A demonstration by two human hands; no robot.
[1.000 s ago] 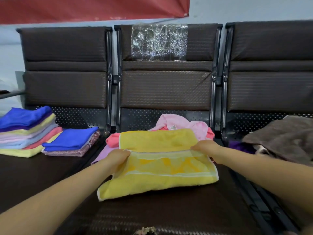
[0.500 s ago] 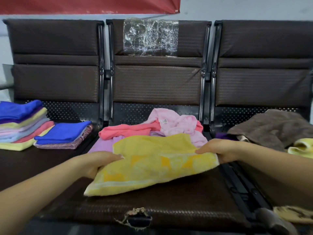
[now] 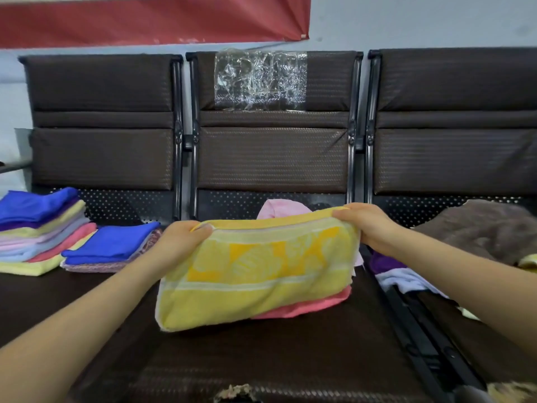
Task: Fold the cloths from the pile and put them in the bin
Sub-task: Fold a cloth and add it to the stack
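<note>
Yellow towel point(image 3: 258, 274) between gripping hands point(image 3: 186, 242)

No readable text anywhere; the red banner point(image 3: 151, 21) seems blank.

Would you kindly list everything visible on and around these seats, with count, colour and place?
yellow towel: one, yellow with a patterned band, held up over the middle seat
pink cloths: at least two, pale pink behind the towel, coral under it
folded stack: one, blue on top, then yellow, pink and lilac layers, left seat
smaller folded stack: one, blue over a mauve cloth, beside the tall stack
brown cloth: one, right seat
purple and white cloths: a few, near edge of the right seat
seats: three, dark brown
clear plastic: one patch, middle backrest
red banner: one, wall
left hand: grips the towel's left top corner
right hand: grips its right top corner
</note>
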